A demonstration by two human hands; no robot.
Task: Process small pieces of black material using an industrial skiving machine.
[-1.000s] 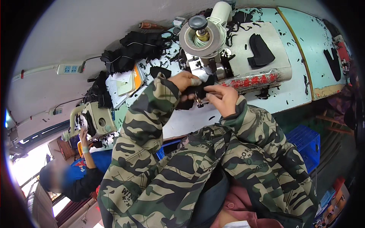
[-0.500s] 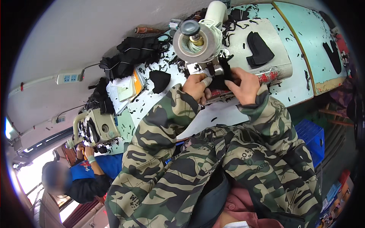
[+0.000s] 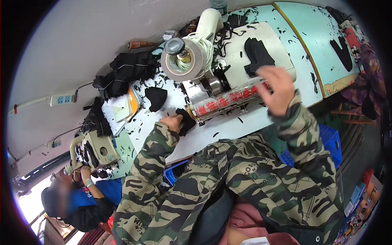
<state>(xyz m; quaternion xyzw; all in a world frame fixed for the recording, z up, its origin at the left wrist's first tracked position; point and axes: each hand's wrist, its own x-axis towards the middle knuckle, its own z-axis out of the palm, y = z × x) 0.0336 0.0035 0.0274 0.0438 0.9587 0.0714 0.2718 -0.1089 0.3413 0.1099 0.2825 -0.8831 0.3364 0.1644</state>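
Observation:
My left hand point(image 3: 173, 121) is closed on the edge of a black cloth piece point(image 3: 187, 123), at the left end of a cream sewing machine point(image 3: 261, 36). The cloth lies low over the white tabletop, beside the machine's worn red front edge point(image 3: 228, 99). Reaching over the machine's right side, my right hand point(image 3: 278, 90) is empty, with thumb and fingers apart. Just beyond its fingertips, a small stack of black cut cloth pieces point(image 3: 257, 56) rests on the machine's flat top. No cloth shows under the machine's round head point(image 3: 182, 61), which has pale cord looped around it.
Another black piece point(image 3: 156, 99) lies left of the machine, near papers point(image 3: 118, 109) and a dark cloth bundle point(image 3: 128, 71). Black scraps litter the table point(image 3: 212, 141). A co-worker point(image 3: 87, 200) handles material at a second machine point(image 3: 102, 151). A blue crate point(image 3: 330, 143) stands at right.
Both hands were together at the machine's head with black cloth. My left hand has drawn a black piece left and toward me; my right has let go and moved right toward the stack.

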